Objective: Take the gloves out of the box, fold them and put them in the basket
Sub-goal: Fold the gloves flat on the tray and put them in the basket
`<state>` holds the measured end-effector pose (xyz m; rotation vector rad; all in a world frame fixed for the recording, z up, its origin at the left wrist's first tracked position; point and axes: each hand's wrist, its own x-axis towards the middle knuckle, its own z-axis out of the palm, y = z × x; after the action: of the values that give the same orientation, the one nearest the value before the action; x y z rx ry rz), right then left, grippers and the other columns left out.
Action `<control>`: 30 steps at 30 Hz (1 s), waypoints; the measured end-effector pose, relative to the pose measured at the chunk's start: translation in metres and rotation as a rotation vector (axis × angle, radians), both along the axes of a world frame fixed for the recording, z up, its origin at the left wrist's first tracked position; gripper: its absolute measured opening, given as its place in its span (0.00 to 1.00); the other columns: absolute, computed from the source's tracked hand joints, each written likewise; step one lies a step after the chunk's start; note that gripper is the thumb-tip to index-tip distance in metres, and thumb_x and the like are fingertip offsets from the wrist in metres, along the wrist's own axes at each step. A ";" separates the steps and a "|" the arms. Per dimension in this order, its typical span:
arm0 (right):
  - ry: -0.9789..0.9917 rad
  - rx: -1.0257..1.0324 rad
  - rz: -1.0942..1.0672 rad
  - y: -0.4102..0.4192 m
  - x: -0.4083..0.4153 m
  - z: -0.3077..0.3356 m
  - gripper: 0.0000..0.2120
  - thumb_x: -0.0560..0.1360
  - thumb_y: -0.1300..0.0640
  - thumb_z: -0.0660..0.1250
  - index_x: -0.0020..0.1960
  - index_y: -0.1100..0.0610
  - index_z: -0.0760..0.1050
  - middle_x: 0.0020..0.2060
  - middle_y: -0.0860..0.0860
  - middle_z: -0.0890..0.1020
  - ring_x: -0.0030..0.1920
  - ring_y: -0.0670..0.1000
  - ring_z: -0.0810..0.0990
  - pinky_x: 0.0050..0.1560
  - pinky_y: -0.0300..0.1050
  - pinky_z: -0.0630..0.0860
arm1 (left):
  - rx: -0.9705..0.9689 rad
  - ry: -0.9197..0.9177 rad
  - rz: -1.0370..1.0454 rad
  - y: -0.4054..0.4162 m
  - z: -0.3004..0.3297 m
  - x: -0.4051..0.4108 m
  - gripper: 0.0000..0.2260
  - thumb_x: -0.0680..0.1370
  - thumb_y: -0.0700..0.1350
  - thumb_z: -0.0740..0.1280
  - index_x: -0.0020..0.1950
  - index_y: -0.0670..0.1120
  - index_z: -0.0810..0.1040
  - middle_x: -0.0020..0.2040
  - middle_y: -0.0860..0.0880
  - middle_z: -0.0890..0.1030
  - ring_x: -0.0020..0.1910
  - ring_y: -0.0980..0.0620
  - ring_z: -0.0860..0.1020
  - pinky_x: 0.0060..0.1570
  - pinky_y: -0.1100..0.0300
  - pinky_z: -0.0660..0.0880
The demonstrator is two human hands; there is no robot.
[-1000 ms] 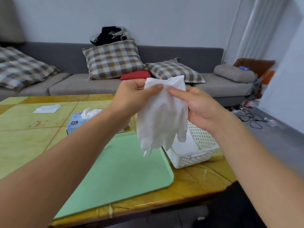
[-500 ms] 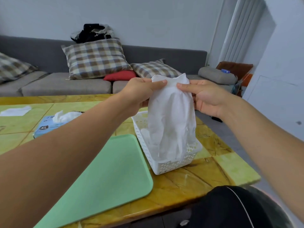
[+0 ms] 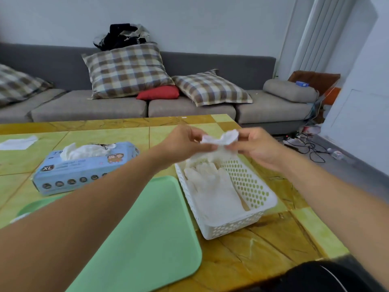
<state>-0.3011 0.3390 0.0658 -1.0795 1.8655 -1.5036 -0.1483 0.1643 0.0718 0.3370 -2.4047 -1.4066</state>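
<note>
Spanning the foreground, the counter [image 3: 263,245] has a yellow and green marbled top with dark seams. Behind it stands a grey sofa [image 3: 189,106] against a pale wall; cables [image 3: 305,144] lie on the floor at the right.

Counts:
- 3 plaid cushions [image 3: 126,70] and 1 red cushion [image 3: 159,92] on the sofa, plus 1 grey bolster [image 3: 290,90].
- 1 dark clothing heap [image 3: 122,35] on the sofa back.
- 1 blue box [image 3: 84,167] marked XL, on the counter left of centre, white gloves protruding from its top slot.
- 1 green tray [image 3: 151,234], touching the basket's left wall.
- 1 white perforated basket [image 3: 250,186], right of the tray.
- 1 white sheet [image 3: 17,142] at the far left.

Task item: the glove [image 3: 219,140] hangs over the basket's far end, its cuff raised, its lower part reaching into the basket onto gloves lying there.

Grip state: left hand [image 3: 185,144] pinches the cuff's left edge, thumb against fingers. Right hand [image 3: 256,146] pinches the cuff's right edge likewise. Both grips are clamped on the glove.
</note>
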 end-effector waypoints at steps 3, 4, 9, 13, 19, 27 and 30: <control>0.186 0.257 0.108 0.014 -0.001 -0.026 0.20 0.70 0.68 0.77 0.59 0.55 0.81 0.49 0.56 0.88 0.49 0.50 0.86 0.60 0.47 0.80 | -0.263 -0.084 -0.150 0.012 -0.033 0.005 0.07 0.70 0.48 0.80 0.44 0.47 0.87 0.37 0.44 0.84 0.33 0.51 0.74 0.36 0.55 0.73; 0.238 0.318 0.147 0.017 0.001 -0.028 0.21 0.70 0.68 0.78 0.59 0.54 0.81 0.47 0.54 0.88 0.48 0.49 0.86 0.57 0.44 0.80 | -0.358 -0.119 -0.189 0.017 -0.039 0.007 0.08 0.70 0.49 0.80 0.45 0.46 0.87 0.38 0.44 0.85 0.34 0.50 0.77 0.39 0.52 0.76; 0.592 0.519 0.364 0.021 0.017 -0.027 0.13 0.69 0.65 0.78 0.51 0.54 0.84 0.44 0.47 0.87 0.47 0.47 0.86 0.52 0.43 0.82 | -0.659 -0.261 -0.351 0.042 -0.044 0.012 0.10 0.70 0.49 0.79 0.42 0.44 0.84 0.36 0.50 0.84 0.37 0.53 0.80 0.42 0.53 0.78; 0.712 0.716 0.476 0.021 0.023 -0.029 0.11 0.69 0.65 0.77 0.50 0.56 0.83 0.45 0.47 0.86 0.48 0.44 0.84 0.55 0.50 0.81 | -0.769 -0.388 -0.455 0.063 -0.042 0.012 0.09 0.74 0.48 0.75 0.52 0.47 0.85 0.42 0.51 0.84 0.39 0.56 0.79 0.40 0.63 0.73; 0.571 0.953 0.597 0.016 0.028 -0.006 0.10 0.73 0.55 0.77 0.54 0.51 0.85 0.46 0.40 0.87 0.52 0.40 0.83 0.62 0.45 0.78 | -0.733 -0.687 -0.568 0.077 -0.035 0.005 0.12 0.81 0.49 0.65 0.60 0.50 0.83 0.57 0.53 0.84 0.54 0.53 0.79 0.56 0.59 0.75; 0.771 1.041 0.395 -0.021 0.052 -0.033 0.53 0.65 0.47 0.83 0.80 0.43 0.55 0.77 0.43 0.63 0.74 0.51 0.67 0.68 0.49 0.71 | -1.067 -0.762 -0.255 0.053 -0.039 0.001 0.19 0.74 0.67 0.68 0.49 0.54 0.70 0.43 0.54 0.74 0.49 0.48 0.78 0.49 0.55 0.74; 0.812 1.134 0.417 -0.032 0.059 -0.038 0.55 0.66 0.46 0.82 0.81 0.44 0.49 0.79 0.46 0.60 0.76 0.54 0.65 0.70 0.53 0.70 | -1.006 -0.767 -0.285 0.046 -0.039 0.004 0.15 0.76 0.64 0.66 0.45 0.53 0.75 0.41 0.53 0.76 0.48 0.48 0.79 0.54 0.52 0.77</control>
<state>-0.2419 0.3070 0.0275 -1.3670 2.2313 0.3772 -0.1446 0.2098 0.0326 0.2869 -3.4881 0.0789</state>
